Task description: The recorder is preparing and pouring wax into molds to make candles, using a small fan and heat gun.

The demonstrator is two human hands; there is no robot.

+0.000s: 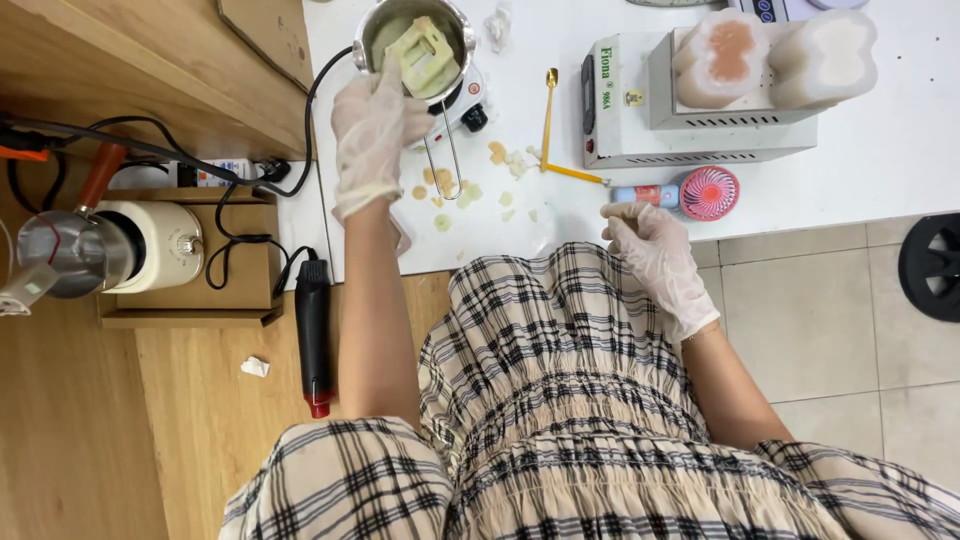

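— Holding anything at that moment?

— Yes. My left hand (372, 130), gloved, was up at eleven o'clock on the white table (900, 150), its fingers closed on a pale green block of wax (425, 55). I held the block tilted over the mouth of the small metal pot (375, 30), partly inside the rim.

— And the pot itself?

— It stood on a small white hot plate (470, 95) near the table's far edge, its wire handle (447, 150) pointing back towards me at six o'clock.

— Your other hand?

— My right hand (655, 250), gloved too, rested at the near edge of the table, at about one o'clock from my body. Its fingers were loosely curled and pinched on nothing that I could make out. Just beyond it, at twelve o'clock, lay a small pink hand fan (700, 192).

— What else lay about?

— Crumbs of wax (450, 190) were scattered between my two hands. A gold spoon (548, 110) lay at one o'clock of them, beside a white heater box (700, 130) bearing two pale moulded candles (775, 55). On the wooden floor at nine o'clock lay a black heat gun (314, 335) with a red tip.
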